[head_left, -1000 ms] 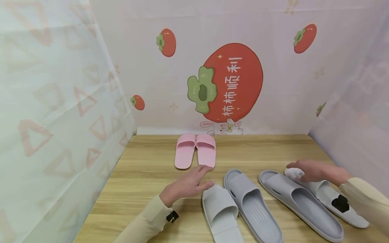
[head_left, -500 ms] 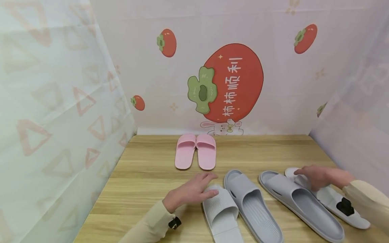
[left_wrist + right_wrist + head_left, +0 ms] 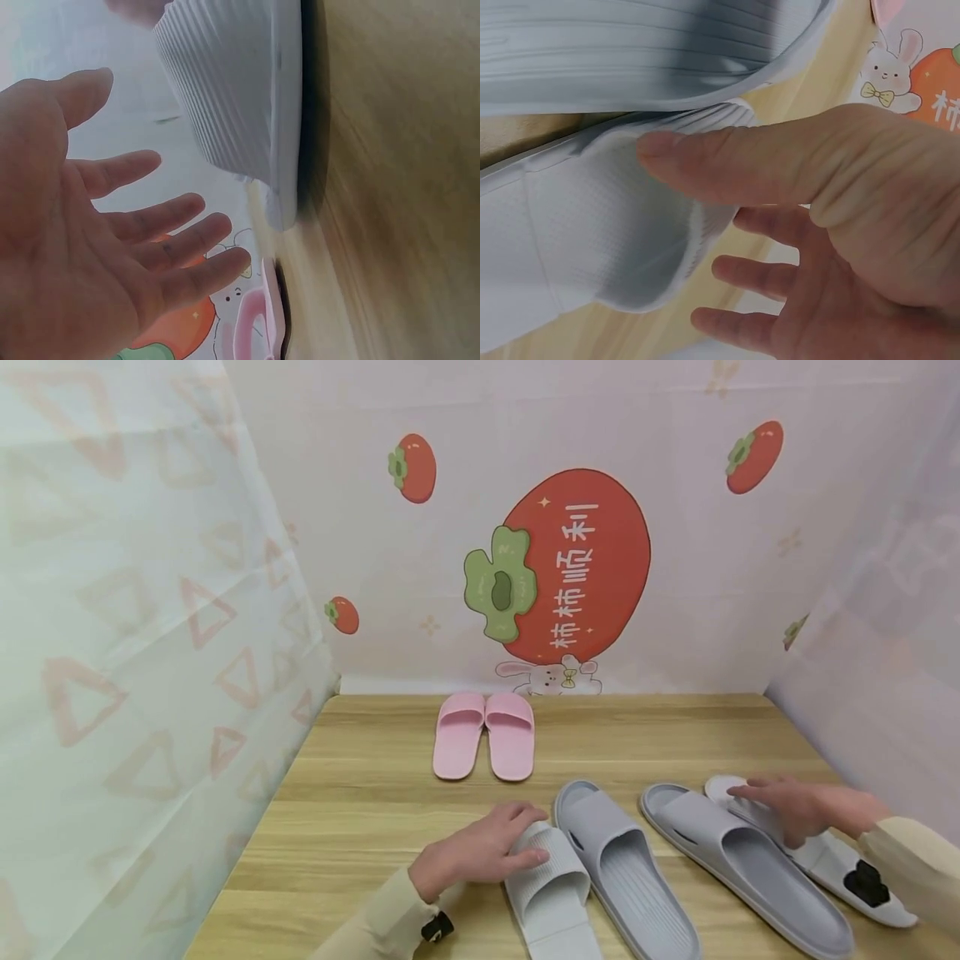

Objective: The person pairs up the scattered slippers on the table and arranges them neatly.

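Observation:
My left hand (image 3: 483, 850) hovers with spread fingers at the left side of a white slipper (image 3: 553, 868) with a ribbed strap. In the left wrist view a gap shows between the fingers and that slipper (image 3: 232, 90). On the right, my right hand (image 3: 806, 810) is over the strap of the matching white slipper (image 3: 825, 856), hiding much of it. The right wrist view has the thumb (image 3: 720, 161) across the mouth of this slipper (image 3: 570, 225), the other fingers loosely extended past its side; contact is hard to tell.
Between the white slippers lie two larger grey slippers, the left one (image 3: 630, 868) and the right one (image 3: 750, 860). A small pink pair (image 3: 512, 743) stands near the back of the wooden surface (image 3: 360, 827). Printed cloth walls (image 3: 390, 552) enclose the back and sides.
The left hand has shifted slightly right and nearer, closer over the white slipper's strap. The right hand has moved back from the other white slipper's toe toward its strap. The slippers look unmoved.

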A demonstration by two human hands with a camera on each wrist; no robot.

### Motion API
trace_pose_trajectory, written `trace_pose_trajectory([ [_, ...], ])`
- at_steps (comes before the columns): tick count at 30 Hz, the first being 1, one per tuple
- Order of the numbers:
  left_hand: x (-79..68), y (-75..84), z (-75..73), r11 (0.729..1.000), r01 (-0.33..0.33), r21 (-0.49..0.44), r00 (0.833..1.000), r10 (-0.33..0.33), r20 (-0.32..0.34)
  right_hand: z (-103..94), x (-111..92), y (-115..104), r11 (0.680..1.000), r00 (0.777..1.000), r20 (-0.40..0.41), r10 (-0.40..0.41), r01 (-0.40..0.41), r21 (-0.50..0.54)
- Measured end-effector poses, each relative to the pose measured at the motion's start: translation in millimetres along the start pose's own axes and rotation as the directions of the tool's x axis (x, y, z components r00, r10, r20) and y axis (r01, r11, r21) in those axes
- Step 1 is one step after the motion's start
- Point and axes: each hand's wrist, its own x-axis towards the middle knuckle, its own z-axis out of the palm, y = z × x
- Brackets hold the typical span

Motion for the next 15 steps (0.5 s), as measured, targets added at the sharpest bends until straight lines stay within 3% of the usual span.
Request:
trace_pose_trajectory([
  [7, -0.9, 9.2, 5.7, 1.000, 0.015, -0.003, 0.999, -0.015, 0.050, 12.8, 3, 9, 0.999, 1.000, -0.007, 0.014, -0.013, 0.052],
  [15, -1.4, 23.3, 8.6, 0.997, 0.039, 0.069, 0.994, -0.045, 0.097, 5.4, -1, 1, 0.996, 0.999, -0.022, 0.024, -0.022, 0.087],
])
